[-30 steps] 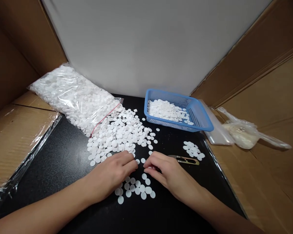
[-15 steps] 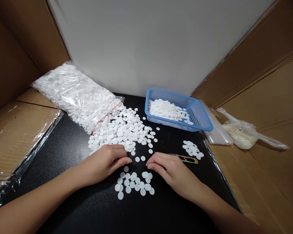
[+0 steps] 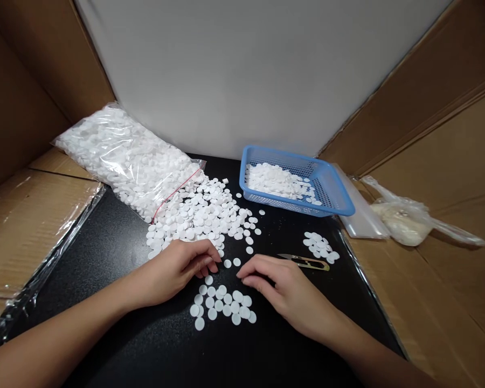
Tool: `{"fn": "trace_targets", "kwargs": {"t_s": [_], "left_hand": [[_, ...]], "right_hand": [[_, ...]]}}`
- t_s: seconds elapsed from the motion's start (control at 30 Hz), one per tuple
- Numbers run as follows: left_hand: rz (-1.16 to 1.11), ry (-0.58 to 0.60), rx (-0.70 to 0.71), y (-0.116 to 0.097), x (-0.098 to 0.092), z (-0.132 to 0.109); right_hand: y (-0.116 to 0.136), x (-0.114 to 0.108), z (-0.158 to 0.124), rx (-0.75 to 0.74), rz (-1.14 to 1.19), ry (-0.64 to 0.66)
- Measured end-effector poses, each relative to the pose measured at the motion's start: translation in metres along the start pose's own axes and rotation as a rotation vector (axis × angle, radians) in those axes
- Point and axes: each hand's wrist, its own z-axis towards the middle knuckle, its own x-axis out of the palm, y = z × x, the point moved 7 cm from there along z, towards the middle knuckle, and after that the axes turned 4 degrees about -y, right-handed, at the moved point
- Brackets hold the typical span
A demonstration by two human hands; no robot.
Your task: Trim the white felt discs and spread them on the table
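Note:
Small round white discs (image 3: 219,305) lie loosely spread on the black tabletop (image 3: 153,345) in front of me. My left hand (image 3: 186,269) rests just beyond them on the left, its fingers curled in beside the large disc pile (image 3: 202,215). Opposite it, my right hand (image 3: 283,283) has thumb and forefinger brought close together; anything between them is too small to make out. Two single discs (image 3: 231,263) lie in the gap between my hands. Behind my right hand are brass-coloured thread snips (image 3: 307,263), partly covered by it.
A clear zip bag (image 3: 121,156) full of discs spills onto the table at the left. The blue basket (image 3: 295,205) at the back right holds more discs. A small disc cluster (image 3: 320,246), flat plastic bags (image 3: 364,218) and a knotted bag (image 3: 406,221) lie right. Cardboard (image 3: 448,134) walls the sides.
My left fingers have shifted slightly right and curled. My right hand has moved a little left, uncovering more of the snips. Discs at the near group's upper right have shifted, with fewer showing.

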Motion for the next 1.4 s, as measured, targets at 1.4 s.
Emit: {"fn": "trace_targets", "kwargs": {"t_s": [1.4], "left_hand": [[0.156,-0.137,0.096,-0.008,-0.015,0.001]], "right_hand": [[-0.012,-0.013,0.002,0.05,0.04,-0.143]]}}
